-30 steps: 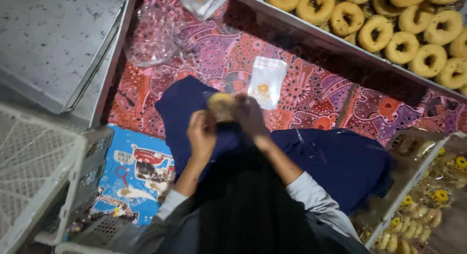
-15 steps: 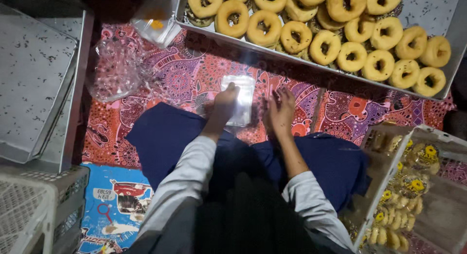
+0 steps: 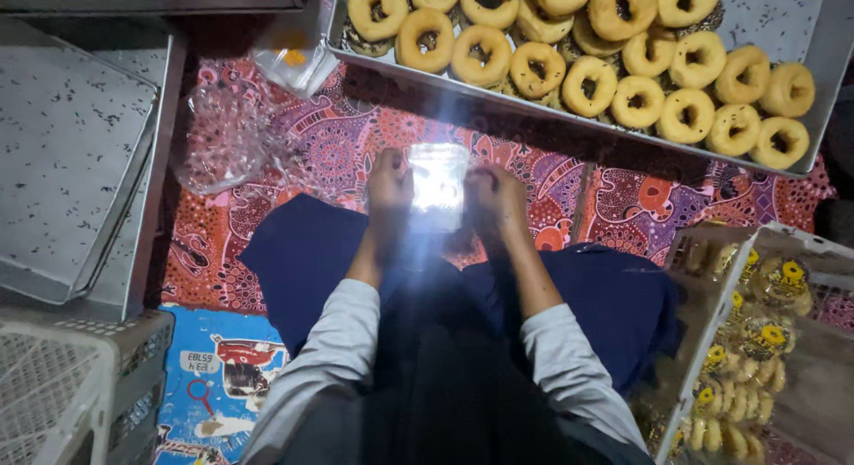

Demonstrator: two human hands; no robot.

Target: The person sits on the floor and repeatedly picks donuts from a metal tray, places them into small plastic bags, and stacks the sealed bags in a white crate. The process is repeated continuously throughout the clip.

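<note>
Between both hands (image 3: 445,194), pinched at its sides, a clear bag (image 3: 436,187) stands long-axis upright.

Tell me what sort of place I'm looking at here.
Probably a small home or informal doughnut-packing spot on the floor: a metal tray of ring doughnuts, a white crate of bagged doughnuts, and a patterned red mat underfoot.

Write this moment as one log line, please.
left hand: holds clear bag | right hand: holds same bag | tray of doughnuts: beyond the hands | patterned cloth: beneath
</note>
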